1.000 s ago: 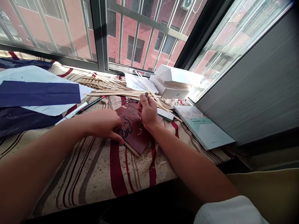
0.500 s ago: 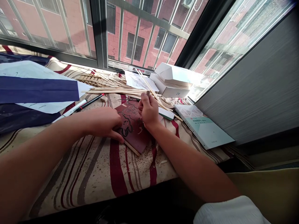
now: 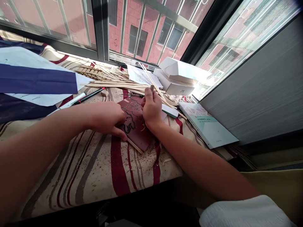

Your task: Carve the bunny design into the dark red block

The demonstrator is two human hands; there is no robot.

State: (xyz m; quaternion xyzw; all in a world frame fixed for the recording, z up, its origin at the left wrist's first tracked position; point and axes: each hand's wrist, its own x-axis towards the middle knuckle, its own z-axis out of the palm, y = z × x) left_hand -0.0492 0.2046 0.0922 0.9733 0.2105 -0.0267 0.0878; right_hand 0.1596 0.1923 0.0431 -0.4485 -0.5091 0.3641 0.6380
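Whole view: it had tipped since the earlier frame, so that paper, sticks and board all sat a little higher; both my hands rose with the board, with no clear change in their hold.
Red-brown board (image 3: 139, 135): it lay flat on the striped cloth (image 3: 99, 176) at the middle of the frame, dark line drawing upward, one corner pointing down.
Left hand (image 3: 111, 118): I had it over the board's left edge, thumb down along the side; the fingertips were hidden, so I could not tell whether they pinched or only pressed.
Right hand (image 3: 151, 107): I had it clenched round a slim tool (image 3: 151, 88), its blunt end poking above my thumb, my wrist low over the board's right side.
Tool tip: my fist covered it, and it perhaps met the face near the drawing.
Board's handling: I judged it light and stiff, its pale layered edge firm enough to bear a push, though it could slide or turn on loose cloth.
Best hold: I would have chosen the left edge or the lower corner, clear of the tip.
Crumbs: specks lay around the lower corner, likely gritty and slippery under my palm.
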